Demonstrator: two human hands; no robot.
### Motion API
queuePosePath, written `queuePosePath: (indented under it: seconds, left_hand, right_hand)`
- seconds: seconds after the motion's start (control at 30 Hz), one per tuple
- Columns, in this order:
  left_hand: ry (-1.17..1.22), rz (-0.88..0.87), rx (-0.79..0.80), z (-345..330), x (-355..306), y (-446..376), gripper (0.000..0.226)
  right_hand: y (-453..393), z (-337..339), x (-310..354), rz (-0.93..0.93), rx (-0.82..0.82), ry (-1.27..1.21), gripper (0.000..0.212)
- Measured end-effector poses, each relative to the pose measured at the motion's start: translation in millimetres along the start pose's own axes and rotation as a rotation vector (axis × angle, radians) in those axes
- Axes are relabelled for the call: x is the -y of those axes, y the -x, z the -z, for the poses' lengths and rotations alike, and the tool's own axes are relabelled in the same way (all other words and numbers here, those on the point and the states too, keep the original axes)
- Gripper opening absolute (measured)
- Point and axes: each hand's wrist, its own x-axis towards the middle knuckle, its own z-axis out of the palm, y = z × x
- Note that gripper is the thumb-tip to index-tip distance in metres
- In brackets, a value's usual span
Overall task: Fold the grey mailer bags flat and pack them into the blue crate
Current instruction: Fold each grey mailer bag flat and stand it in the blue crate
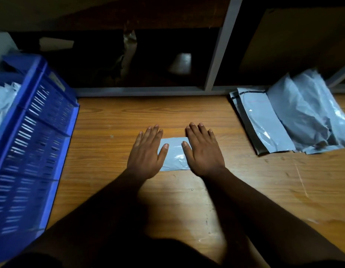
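My fingers (151, 132) are lying straight and slightly spread as my left hand (146, 151) and right hand (202, 151) are pressing the folded grey mailer bag (174, 153) flat on the wooden table (187, 200). The blue crate (32, 144) is sitting far left, unfolded bags (295, 115) far right. If I lift off, the slick plastic could spring open.

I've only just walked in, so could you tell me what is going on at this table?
A person presses a folded grey mailer bag flat on the wooden table with the left hand and right hand, fingers straight. A pile of unfolded mailer bags lies at right; the blue crate at left already holds some.
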Motion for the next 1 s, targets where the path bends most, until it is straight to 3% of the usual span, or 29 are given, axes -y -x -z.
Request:
queuePosePath:
  seconds: [0.2, 0.37, 0.5, 0.63, 0.7, 0.83, 1.0]
  left_hand:
    - [0.243, -0.095, 0.025, 18.3, 27.0, 8.5, 0.066]
    - [0.374, -0.036, 0.098, 60.6, 25.2, 6.5, 0.042]
    - [0.44, -0.129, -0.078, 91.4, 19.9, 7.7, 0.032]
    - [0.341, -0.254, -0.271, 89.0, 14.2, 20.4, 0.028]
    - [0.297, -0.295, -0.238, 73.7, 13.1, 29.5, 0.029]
    - [0.291, -0.245, -0.074, 40.3, 18.4, 52.6, 0.021]
    - [0.36, -0.178, -0.2, 34.8, 2.6, 40.5, 0.03]
  right_hand:
    - [6.6, 30.6, -19.0, 0.14, 0.116, -0.149, 0.053]
    - [2.3, 67.2, -27.0, 0.147, 0.158, -0.111, 0.07]
    - [7.2, 93.9, -21.8, 0.22, -0.061, -0.193, 0.046]
    - [21.2, 94.6, -15.7, 0.278, -0.281, -0.216, 0.03]
    - [28.8, 77.7, -15.4, 0.288, -0.288, -0.137, 0.027]
    - [54.7, 48.3, -23.0, 0.263, -0.073, -0.105, 0.025]
    - [41.9, 52.6, -13.8, 0.175, -0.161, -0.161, 0.034]
